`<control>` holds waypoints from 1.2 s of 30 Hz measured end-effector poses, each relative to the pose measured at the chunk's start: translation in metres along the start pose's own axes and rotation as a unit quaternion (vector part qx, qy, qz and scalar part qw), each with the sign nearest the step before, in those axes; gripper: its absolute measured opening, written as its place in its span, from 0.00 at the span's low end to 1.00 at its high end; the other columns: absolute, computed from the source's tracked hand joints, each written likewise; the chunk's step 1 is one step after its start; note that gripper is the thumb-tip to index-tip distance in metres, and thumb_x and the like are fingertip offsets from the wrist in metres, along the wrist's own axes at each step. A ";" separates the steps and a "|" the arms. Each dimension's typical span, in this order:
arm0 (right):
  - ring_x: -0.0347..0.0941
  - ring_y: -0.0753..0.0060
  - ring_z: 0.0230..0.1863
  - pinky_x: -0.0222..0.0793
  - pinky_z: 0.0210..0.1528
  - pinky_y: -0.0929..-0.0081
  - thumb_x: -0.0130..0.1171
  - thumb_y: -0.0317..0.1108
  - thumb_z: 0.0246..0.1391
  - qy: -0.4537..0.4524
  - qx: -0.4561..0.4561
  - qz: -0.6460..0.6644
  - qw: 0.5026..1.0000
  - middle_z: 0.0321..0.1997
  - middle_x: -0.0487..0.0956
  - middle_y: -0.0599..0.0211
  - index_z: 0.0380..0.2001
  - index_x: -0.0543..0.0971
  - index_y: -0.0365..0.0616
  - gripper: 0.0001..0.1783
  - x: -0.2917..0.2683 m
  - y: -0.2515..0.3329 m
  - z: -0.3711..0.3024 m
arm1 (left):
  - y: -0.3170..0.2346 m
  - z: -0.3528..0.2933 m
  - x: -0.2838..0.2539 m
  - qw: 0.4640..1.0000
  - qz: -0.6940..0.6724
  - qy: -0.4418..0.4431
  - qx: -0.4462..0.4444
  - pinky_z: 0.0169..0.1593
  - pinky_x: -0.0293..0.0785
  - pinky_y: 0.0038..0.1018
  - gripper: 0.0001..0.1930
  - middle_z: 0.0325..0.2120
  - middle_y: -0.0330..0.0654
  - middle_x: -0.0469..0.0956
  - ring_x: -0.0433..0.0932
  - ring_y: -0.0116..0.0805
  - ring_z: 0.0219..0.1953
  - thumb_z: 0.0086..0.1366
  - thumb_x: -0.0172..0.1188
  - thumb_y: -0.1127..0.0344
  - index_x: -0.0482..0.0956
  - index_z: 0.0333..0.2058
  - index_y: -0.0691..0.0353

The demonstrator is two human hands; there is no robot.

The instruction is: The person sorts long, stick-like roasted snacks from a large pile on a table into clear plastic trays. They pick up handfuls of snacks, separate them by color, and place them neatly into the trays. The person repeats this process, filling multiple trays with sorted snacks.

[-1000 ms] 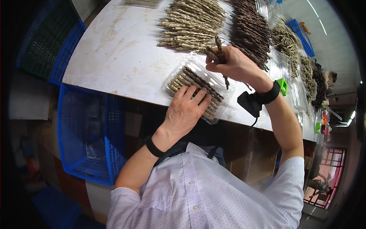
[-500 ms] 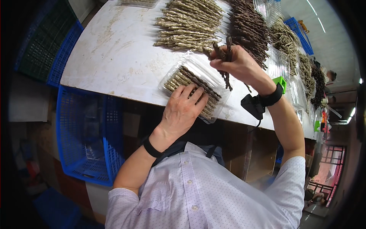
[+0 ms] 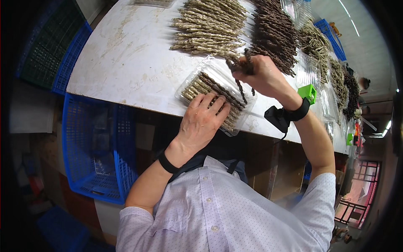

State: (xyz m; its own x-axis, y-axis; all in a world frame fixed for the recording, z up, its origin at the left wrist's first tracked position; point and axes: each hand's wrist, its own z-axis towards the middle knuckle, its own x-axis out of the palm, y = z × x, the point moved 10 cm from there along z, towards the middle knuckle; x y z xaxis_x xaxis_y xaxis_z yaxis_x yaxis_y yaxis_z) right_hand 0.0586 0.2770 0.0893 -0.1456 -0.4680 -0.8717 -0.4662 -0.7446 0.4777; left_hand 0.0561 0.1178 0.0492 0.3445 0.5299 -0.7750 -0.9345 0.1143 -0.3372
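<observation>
A clear plastic clamshell box sits near the table's front edge, partly filled with a row of light brown twisted sticks. Dark twisted sticks lie along the row's right side. My left hand rests over the row, fingers spread and slightly bent, pressing on the sticks. Above the box's right side, my right hand is closed round a few dark twisted sticks. Some of them hang down toward the box; the ends inside my palm are hidden.
Beyond the box lie a pile of light twisted sticks and a dark pile on the white table. More piles and clear boxes continue right. A blue crate stands below the table at left. A wrist-strapped black device is on my right arm.
My right hand has moved slightly down with the dark sticks, and their hanging ends have come left, closer to the row in the box. My left hand has stayed in place.
</observation>
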 end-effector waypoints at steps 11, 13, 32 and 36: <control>0.77 0.45 0.31 0.73 0.35 0.53 0.65 0.44 0.51 0.027 -0.076 -0.203 0.976 0.24 0.79 0.53 0.28 0.80 0.42 0.14 0.045 0.026 0.024 | -0.001 0.001 -0.002 1.000 0.005 0.000 0.003 0.56 0.69 0.36 0.16 0.47 0.42 0.77 0.73 0.41 0.53 0.55 0.59 0.70 0.81 0.44 0.60; 0.77 0.44 0.32 0.73 0.36 0.53 0.66 0.42 0.51 0.041 -0.061 -0.211 0.975 0.25 0.80 0.52 0.29 0.81 0.42 0.13 0.048 0.025 0.025 | -0.002 0.000 -0.002 1.000 0.010 -0.003 0.006 0.56 0.69 0.36 0.16 0.47 0.42 0.77 0.73 0.41 0.53 0.55 0.59 0.70 0.81 0.44 0.60; 0.70 0.80 0.28 0.69 0.35 0.71 0.64 0.34 0.55 0.049 -0.001 -0.012 0.999 0.24 0.78 0.65 0.34 0.81 0.34 0.12 -0.014 0.002 0.016 | -0.001 0.000 -0.002 1.000 0.001 0.000 -0.001 0.56 0.68 0.38 0.17 0.48 0.43 0.77 0.73 0.43 0.54 0.54 0.59 0.72 0.81 0.45 0.60; 0.72 0.75 0.26 0.71 0.35 0.69 0.66 0.34 0.53 0.036 -0.027 -0.030 0.999 0.24 0.80 0.59 0.34 0.82 0.34 0.12 -0.010 0.009 0.015 | 0.000 -0.001 -0.001 1.000 -0.002 -0.002 -0.003 0.56 0.68 0.37 0.17 0.47 0.42 0.77 0.73 0.43 0.53 0.54 0.60 0.71 0.81 0.45 0.59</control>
State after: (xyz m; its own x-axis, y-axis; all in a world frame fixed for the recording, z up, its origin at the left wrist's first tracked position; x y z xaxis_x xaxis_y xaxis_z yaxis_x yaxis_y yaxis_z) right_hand 0.0430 0.2817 0.1005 -0.0547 -0.4536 -0.8895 -0.4236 -0.7962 0.4321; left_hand 0.0555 0.1169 0.0491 0.3487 0.5328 -0.7711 -0.9322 0.1121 -0.3441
